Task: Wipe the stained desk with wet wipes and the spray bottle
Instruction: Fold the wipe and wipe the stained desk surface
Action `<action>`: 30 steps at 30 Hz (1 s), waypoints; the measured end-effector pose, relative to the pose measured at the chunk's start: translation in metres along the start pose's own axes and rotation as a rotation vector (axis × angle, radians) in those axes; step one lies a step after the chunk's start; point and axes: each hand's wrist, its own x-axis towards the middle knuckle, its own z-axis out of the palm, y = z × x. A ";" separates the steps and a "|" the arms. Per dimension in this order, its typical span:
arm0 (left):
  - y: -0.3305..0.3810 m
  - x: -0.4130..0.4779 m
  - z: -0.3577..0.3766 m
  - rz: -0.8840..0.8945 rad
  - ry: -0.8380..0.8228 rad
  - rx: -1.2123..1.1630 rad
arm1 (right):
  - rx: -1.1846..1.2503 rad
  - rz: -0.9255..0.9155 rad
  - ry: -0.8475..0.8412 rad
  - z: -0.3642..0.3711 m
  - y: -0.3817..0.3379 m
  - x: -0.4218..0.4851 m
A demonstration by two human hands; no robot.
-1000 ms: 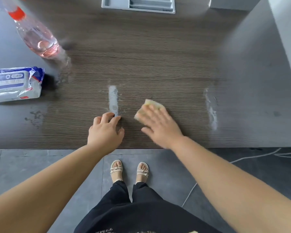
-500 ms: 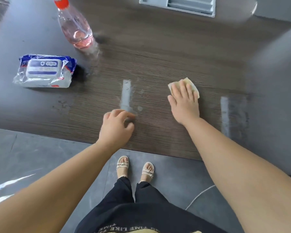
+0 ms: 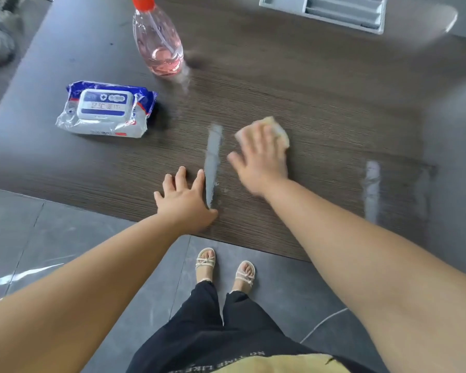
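On the dark wood-grain desk (image 3: 320,98), my right hand (image 3: 261,160) presses a folded, yellowish wet wipe (image 3: 279,129) flat with straight fingers; only the wipe's far edge shows. A whitish streak of stain (image 3: 213,160) runs just left of that hand. My left hand (image 3: 184,200) rests flat on the desk beside the streak's near end, fingers spread, holding nothing. A second pale streak (image 3: 371,187) lies to the right. The spray bottle (image 3: 158,41) with pink liquid stands at the back. The wet wipes pack (image 3: 105,110) lies left of centre.
A grey slotted tray (image 3: 326,10) sits at the desk's far edge. The desk's near edge runs diagonally above the grey tiled floor (image 3: 51,238), where my sandalled feet stand. A thin cable (image 3: 323,323) lies on the floor at the right.
My right hand and the wipe slid left toward the central streak. My left hand's fingers uncurled and now lie flat. The view shifted, so bottle and pack sit further right.
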 end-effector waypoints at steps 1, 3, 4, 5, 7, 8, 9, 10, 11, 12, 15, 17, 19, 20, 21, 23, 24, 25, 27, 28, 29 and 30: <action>-0.001 -0.001 0.000 0.006 -0.008 0.008 | -0.035 -0.189 -0.032 0.003 -0.014 -0.008; -0.005 -0.001 -0.001 0.022 -0.023 0.010 | -0.113 -0.480 -0.071 0.004 -0.016 -0.018; -0.006 0.000 -0.003 0.030 -0.031 0.009 | -0.138 -0.510 -0.057 0.002 -0.005 -0.015; -0.007 0.000 -0.004 0.037 -0.039 0.005 | -0.126 -0.451 -0.040 0.001 0.006 -0.010; -0.007 0.000 -0.006 0.039 -0.052 -0.006 | -0.044 -0.168 0.013 0.001 0.027 -0.005; -0.005 0.000 -0.006 0.039 -0.051 -0.005 | 0.000 -0.034 0.037 0.004 0.028 -0.007; -0.004 -0.001 -0.006 0.039 -0.047 -0.004 | 0.020 0.042 0.055 0.009 0.021 -0.012; -0.002 -0.001 -0.005 0.040 -0.038 -0.011 | 0.009 0.047 0.060 0.017 0.007 -0.021; -0.002 -0.002 -0.004 0.039 -0.026 -0.026 | -0.008 -0.034 0.049 0.026 -0.008 -0.034; -0.002 -0.003 -0.003 0.041 -0.005 -0.048 | -0.028 -0.173 0.042 0.037 -0.019 -0.051; -0.007 -0.005 -0.005 0.039 0.077 -0.136 | -0.104 -0.438 0.048 0.057 -0.009 -0.096; -0.006 -0.009 -0.004 0.043 0.129 -0.145 | -0.109 -0.308 0.126 0.063 0.031 -0.114; 0.000 -0.015 0.001 0.068 0.176 -0.134 | -0.008 0.020 0.154 0.060 0.065 -0.127; 0.006 -0.019 0.006 0.104 0.194 -0.117 | 0.050 0.190 0.164 0.062 0.074 -0.133; 0.012 -0.024 0.012 0.147 0.207 -0.099 | 0.094 0.301 0.184 0.064 0.071 -0.139; 0.028 -0.034 0.025 0.231 0.222 -0.070 | 0.091 0.271 0.215 0.072 0.045 -0.154; 0.036 -0.038 0.032 0.270 0.223 -0.054 | 0.062 0.160 0.184 0.078 0.033 -0.163; 0.044 -0.043 0.039 0.308 0.220 -0.036 | 0.011 0.029 0.163 0.085 0.029 -0.173; 0.052 -0.052 0.050 0.364 0.198 -0.002 | -0.049 -0.121 0.120 0.088 0.047 -0.187; 0.056 -0.055 0.054 0.382 0.184 0.020 | -0.036 -0.094 0.135 0.087 0.066 -0.192; 0.057 -0.057 0.058 0.393 0.170 0.043 | -0.028 -0.017 0.183 0.087 0.086 -0.194; 0.060 -0.060 0.061 0.403 0.155 0.064 | 0.001 0.119 0.226 0.087 0.108 -0.199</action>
